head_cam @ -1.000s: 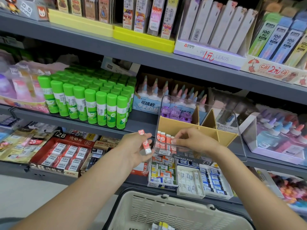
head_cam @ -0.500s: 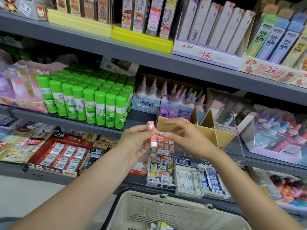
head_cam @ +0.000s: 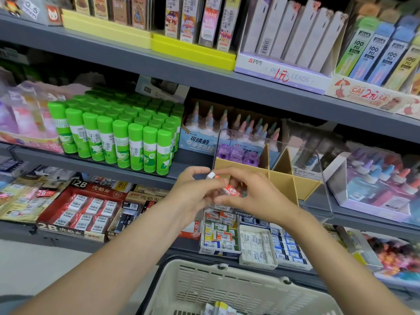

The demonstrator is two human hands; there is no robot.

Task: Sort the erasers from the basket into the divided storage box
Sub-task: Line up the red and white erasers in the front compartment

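My left hand (head_cam: 193, 192) pinches a red-and-white eraser (head_cam: 223, 186) at the near-left compartment of the divided storage box (head_cam: 284, 180); my right hand (head_cam: 252, 196) curls around its lower end. I could fumble it mid-handover onto the grey shelf (head_cam: 141, 167). More erasers wait in the basket (head_cam: 227, 289) below, among stationery.

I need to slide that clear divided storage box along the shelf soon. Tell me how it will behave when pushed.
The clear divided storage box looks like rigid plastic, so it should slide without flexing. It seems light: only small purple items and red-wrapped erasers show inside. Its tall walls might tip if pushed high.
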